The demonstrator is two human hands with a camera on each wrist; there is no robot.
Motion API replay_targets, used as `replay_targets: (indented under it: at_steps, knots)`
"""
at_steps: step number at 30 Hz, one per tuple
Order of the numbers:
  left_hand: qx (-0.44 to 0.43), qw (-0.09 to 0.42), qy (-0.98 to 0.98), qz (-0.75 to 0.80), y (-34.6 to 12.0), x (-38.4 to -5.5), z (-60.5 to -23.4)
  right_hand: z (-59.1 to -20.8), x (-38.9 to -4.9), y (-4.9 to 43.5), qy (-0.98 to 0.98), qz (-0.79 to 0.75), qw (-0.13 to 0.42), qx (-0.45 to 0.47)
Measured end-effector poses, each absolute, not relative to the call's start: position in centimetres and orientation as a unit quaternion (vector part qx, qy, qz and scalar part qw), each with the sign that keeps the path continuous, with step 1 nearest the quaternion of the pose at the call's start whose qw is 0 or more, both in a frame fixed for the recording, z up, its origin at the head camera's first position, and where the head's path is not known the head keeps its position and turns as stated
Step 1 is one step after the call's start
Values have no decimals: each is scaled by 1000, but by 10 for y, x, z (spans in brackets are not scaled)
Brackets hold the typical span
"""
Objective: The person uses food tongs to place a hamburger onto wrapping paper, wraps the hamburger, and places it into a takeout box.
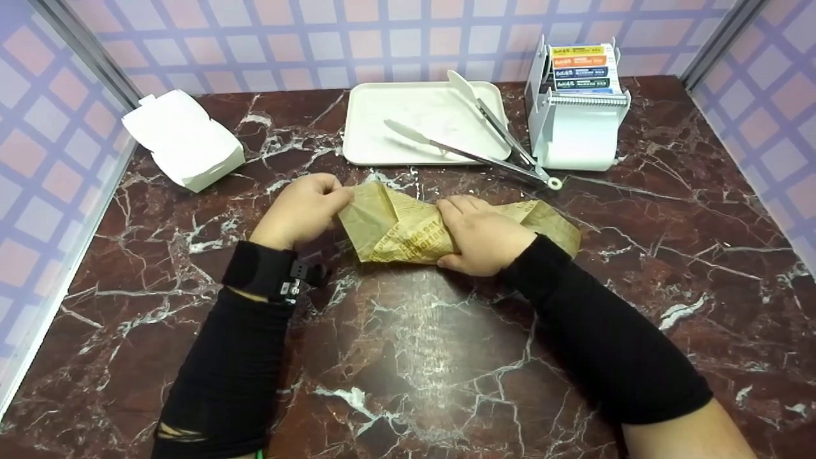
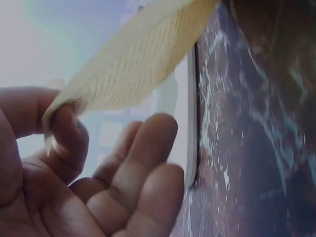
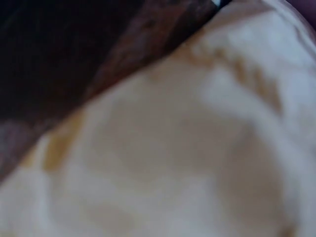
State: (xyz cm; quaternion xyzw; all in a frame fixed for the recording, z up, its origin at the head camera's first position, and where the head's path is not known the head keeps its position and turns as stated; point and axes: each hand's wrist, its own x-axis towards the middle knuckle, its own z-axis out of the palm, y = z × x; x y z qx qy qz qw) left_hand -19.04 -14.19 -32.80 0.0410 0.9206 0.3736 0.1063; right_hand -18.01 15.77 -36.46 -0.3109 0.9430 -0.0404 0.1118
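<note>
A sheet of brown printed wrapping paper [image 1: 414, 233], folded into a long bundle, lies across the middle of the table; whatever it may enclose is hidden. At its left end my left hand [image 1: 303, 210] pinches the paper's flared edge between thumb and index finger. The left wrist view shows the paper [image 2: 140, 64] stretching away from that pinch, the other fingers loosely bent. My right hand [image 1: 481, 236] holds the bundle around its middle, fingers over the top and thumb at the near side. Blurred paper [image 3: 163, 143] fills most of the right wrist view.
Behind the bundle, metal tongs [image 1: 503, 134] with pale tips lie spread over a cream tray [image 1: 370, 150]. A label dispenser [image 1: 580, 127] with stacked coloured rolls stands at the back right. At the back left sits an open white paper box [image 1: 185, 137]. Checkered walls [image 1: 255, 44] enclose the marbled table.
</note>
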Motion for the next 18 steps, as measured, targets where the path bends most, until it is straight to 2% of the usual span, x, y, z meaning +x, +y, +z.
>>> replay_targets:
  at_steps: [4,10,12,16,18]
  knots:
    - [25,114,886,450,-134,-188,-327,-364,-180,158,943,-42,113,-311]
    - [7,99,823,560,-121,-186,-333,-365,-180,158,942,-43,114,-313]
    - [7,120,787,606,-119,-187,-337,-365,-180,158,942,-44,114,-313]
    - [11,204,724,659,-117,-189,-346,-365,-181,158,943,-47,116,-310]
    - [8,230,706,670,-118,-190,-350,-365,-181,158,943,-49,115,-309]
